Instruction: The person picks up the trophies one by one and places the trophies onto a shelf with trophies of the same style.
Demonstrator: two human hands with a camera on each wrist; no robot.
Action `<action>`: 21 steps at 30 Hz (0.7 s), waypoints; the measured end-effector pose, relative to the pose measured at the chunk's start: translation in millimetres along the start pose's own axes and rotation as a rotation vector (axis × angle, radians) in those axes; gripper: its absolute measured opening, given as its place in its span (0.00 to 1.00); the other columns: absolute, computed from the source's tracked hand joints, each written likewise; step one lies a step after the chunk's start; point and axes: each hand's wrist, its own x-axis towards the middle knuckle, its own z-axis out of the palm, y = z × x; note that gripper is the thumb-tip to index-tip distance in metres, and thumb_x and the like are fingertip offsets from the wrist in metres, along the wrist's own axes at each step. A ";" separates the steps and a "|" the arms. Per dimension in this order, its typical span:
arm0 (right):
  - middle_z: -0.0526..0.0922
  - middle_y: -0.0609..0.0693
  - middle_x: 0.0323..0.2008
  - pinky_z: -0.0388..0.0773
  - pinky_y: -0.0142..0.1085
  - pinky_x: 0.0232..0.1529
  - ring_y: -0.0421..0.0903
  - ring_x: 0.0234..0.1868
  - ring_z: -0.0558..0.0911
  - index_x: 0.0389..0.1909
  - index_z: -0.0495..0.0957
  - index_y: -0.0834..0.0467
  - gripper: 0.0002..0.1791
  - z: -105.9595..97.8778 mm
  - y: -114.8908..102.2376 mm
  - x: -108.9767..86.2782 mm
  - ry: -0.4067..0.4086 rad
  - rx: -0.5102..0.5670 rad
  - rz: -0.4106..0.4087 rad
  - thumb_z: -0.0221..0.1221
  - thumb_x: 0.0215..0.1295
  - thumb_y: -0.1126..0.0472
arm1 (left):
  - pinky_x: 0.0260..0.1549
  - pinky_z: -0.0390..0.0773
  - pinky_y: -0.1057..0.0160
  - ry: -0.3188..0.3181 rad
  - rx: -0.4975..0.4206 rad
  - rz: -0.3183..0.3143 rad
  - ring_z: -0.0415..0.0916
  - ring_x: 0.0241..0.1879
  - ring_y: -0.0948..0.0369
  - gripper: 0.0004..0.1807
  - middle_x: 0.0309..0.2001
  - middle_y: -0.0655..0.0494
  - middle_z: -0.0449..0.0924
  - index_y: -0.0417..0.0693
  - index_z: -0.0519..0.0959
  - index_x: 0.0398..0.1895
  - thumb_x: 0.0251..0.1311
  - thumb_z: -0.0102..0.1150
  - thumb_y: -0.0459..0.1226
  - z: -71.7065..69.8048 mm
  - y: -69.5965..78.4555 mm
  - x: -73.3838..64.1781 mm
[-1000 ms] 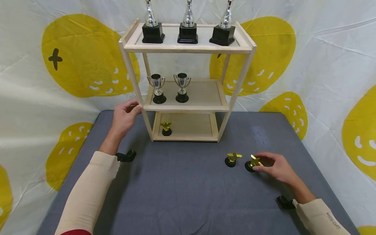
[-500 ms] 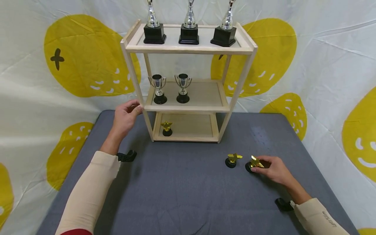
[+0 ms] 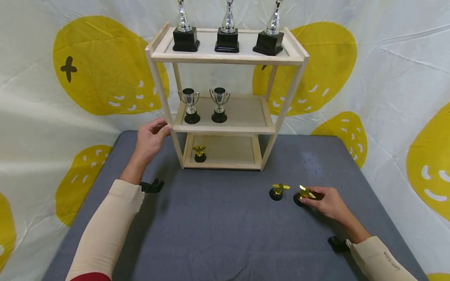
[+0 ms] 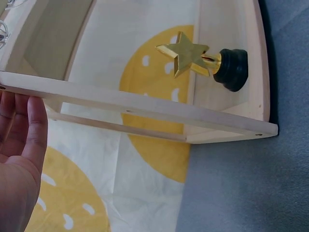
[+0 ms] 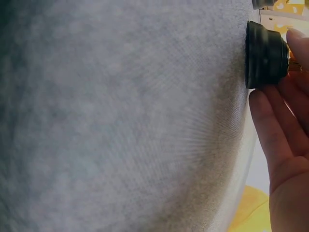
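My right hand [image 3: 329, 203] pinches a small gold star trophy [image 3: 305, 192] between thumb and fingers. Its round black base [image 5: 267, 55] stands at the grey cloth in the right wrist view, the star out of sight there. Just left of it a second star trophy [image 3: 277, 190] stands upright. My left hand [image 3: 149, 139] holds the left front post of a three-tier wooden shelf [image 3: 225, 130], fingertips right at the post [image 4: 130, 104]. A third star trophy [image 4: 186, 53] stands at the left of the bottom tier.
Two silver cups, a left cup [image 3: 190, 105] and a right cup [image 3: 219, 104], stand on the middle tier. Three tall trophies with black bases [image 3: 226, 40] stand on top, their upper ends cut off. Behind the grey-covered table [image 3: 218, 226] hangs a white cloth [image 3: 397, 78] with yellow shapes.
The right hand and its star trophy have barely shifted, with the star turning slightly. The left hand stays at the shelf post. The whole head view has moved a little.
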 end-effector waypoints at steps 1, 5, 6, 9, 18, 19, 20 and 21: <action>0.91 0.56 0.40 0.77 0.25 0.31 0.27 0.32 0.78 0.48 0.89 0.62 0.19 0.2 -0.5 0.1 0.001 -0.002 -0.007 0.77 0.57 0.58 | 0.46 0.84 0.78 -0.001 -0.002 0.001 0.82 0.43 0.76 0.18 0.40 0.75 0.82 0.27 0.80 0.59 0.73 0.60 0.32 0.0 0.1 0.0; 0.91 0.56 0.40 0.78 0.24 0.31 0.25 0.33 0.78 0.49 0.89 0.62 0.20 1.1 -2.1 0.2 0.001 -0.011 -0.031 0.77 0.57 0.58 | 0.47 0.84 0.78 -0.003 -0.004 0.001 0.82 0.43 0.75 0.18 0.41 0.75 0.82 0.27 0.80 0.59 0.73 0.60 0.32 0.0 0.0 0.3; 0.91 0.56 0.40 0.78 0.24 0.32 0.25 0.33 0.78 0.49 0.89 0.61 0.20 1.4 -2.5 0.4 0.003 -0.012 -0.035 0.77 0.57 0.58 | 0.47 0.84 0.78 -0.002 -0.005 0.000 0.82 0.43 0.75 0.18 0.41 0.75 0.82 0.27 0.80 0.59 0.73 0.60 0.33 -0.2 0.0 0.4; 0.92 0.54 0.39 0.79 0.25 0.31 0.25 0.32 0.80 0.47 0.90 0.60 0.17 2.4 -3.4 0.1 0.013 0.002 -0.037 0.76 0.59 0.58 | 0.47 0.84 0.78 0.000 -0.010 0.000 0.82 0.43 0.75 0.19 0.41 0.75 0.82 0.27 0.80 0.59 0.73 0.61 0.33 -0.2 -0.4 0.5; 0.92 0.54 0.38 0.80 0.26 0.30 0.28 0.31 0.81 0.45 0.90 0.58 0.14 5.7 -0.6 1.7 0.023 0.027 -0.005 0.76 0.59 0.58 | 0.46 0.84 0.78 0.000 -0.013 -0.002 0.82 0.42 0.75 0.18 0.39 0.75 0.83 0.26 0.80 0.57 0.73 0.61 0.34 -0.5 1.6 0.6; 0.91 0.54 0.39 0.80 0.26 0.31 0.28 0.31 0.80 0.46 0.90 0.58 0.15 5.8 -0.3 2.0 0.017 0.013 -0.004 0.76 0.59 0.57 | 0.46 0.84 0.78 -0.001 -0.012 -0.005 0.82 0.42 0.75 0.18 0.39 0.75 0.82 0.26 0.80 0.57 0.73 0.61 0.34 -0.4 1.8 0.6; 0.91 0.54 0.40 0.79 0.26 0.31 0.28 0.32 0.79 0.46 0.90 0.59 0.17 5.7 0.0 2.2 0.008 -0.002 -0.001 0.77 0.59 0.57 | 0.47 0.84 0.78 -0.003 -0.009 -0.009 0.82 0.42 0.75 0.18 0.39 0.75 0.82 0.26 0.80 0.57 0.73 0.61 0.34 -0.2 1.9 0.5; 0.91 0.55 0.41 0.79 0.27 0.32 0.28 0.32 0.79 0.47 0.90 0.58 0.18 5.5 0.0 2.4 0.001 -0.015 0.002 0.77 0.58 0.56 | 0.47 0.83 0.78 -0.004 -0.007 -0.013 0.82 0.42 0.75 0.18 0.39 0.75 0.82 0.26 0.80 0.57 0.73 0.61 0.34 0.2 2.1 0.5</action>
